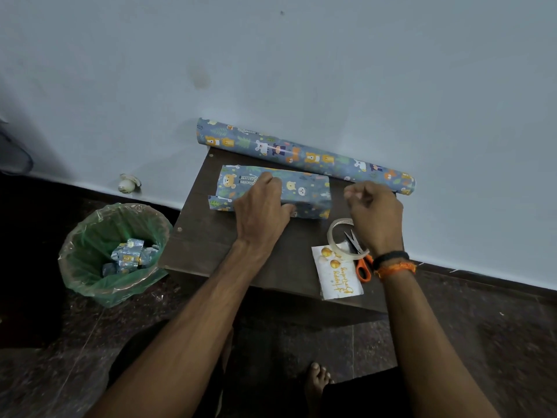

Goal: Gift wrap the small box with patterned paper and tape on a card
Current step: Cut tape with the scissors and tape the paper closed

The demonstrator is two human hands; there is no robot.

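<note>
The small box (307, 196) lies on a dark wooden table (211, 236), covered in blue animal-patterned paper whose left end sticks out loose. My left hand (262, 212) presses flat on top of the wrapped box, fingers spread. My right hand (373, 212) hovers just right of the box with its fingers pinched together; what they pinch is too blurred to tell. Below it lie a clear tape roll (334, 233), orange-handled scissors (360, 260) and a white card (339, 276) with gold lettering.
A roll of the same patterned paper (304, 155) lies along the blue wall at the table's back edge. A green-lined bin (114, 251) with paper scraps stands on the dark floor to the left. My bare foot (316, 384) shows below the table.
</note>
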